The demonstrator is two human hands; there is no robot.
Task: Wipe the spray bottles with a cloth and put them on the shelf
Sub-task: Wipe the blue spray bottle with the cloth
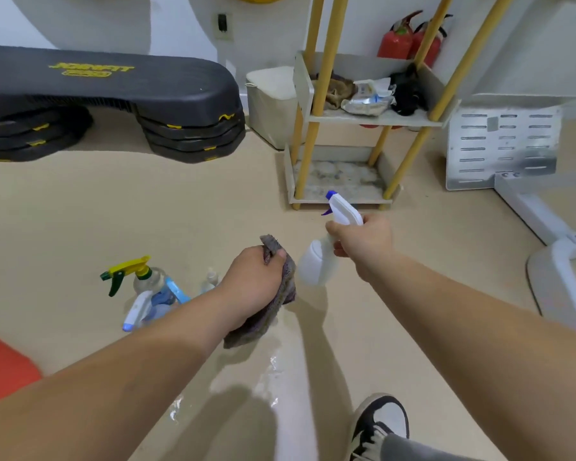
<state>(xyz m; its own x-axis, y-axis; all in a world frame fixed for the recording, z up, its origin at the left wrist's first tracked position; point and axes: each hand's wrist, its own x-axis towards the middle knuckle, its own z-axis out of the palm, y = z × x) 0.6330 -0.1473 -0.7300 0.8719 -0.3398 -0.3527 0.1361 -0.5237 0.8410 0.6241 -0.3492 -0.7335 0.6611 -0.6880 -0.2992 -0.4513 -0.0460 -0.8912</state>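
My right hand [363, 242] grips a white spray bottle [318, 264] by its neck, tilted, its blue-tipped nozzle pointing up towards the shelf. A grey-purple cloth [280, 294] hangs from my left hand [251, 287], which grips it just left of the bottle without touching it. On the floor to the left stand a clear bottle with a yellow and green trigger [130, 272] and a white and light-blue spray bottle [147, 306], partly hidden by my left forearm. The shelf [369, 119] with yellow posts stands ahead; its bottom tier [340, 179] holds nothing.
The shelf's middle tier holds rags and wipe packets. A black step platform [107, 104] sits at the far left, a white bin [270, 104] beside the shelf, red extinguishers [409, 41] behind it. A white metal frame [546, 227] stands right. An orange mat [4, 364] lies left.
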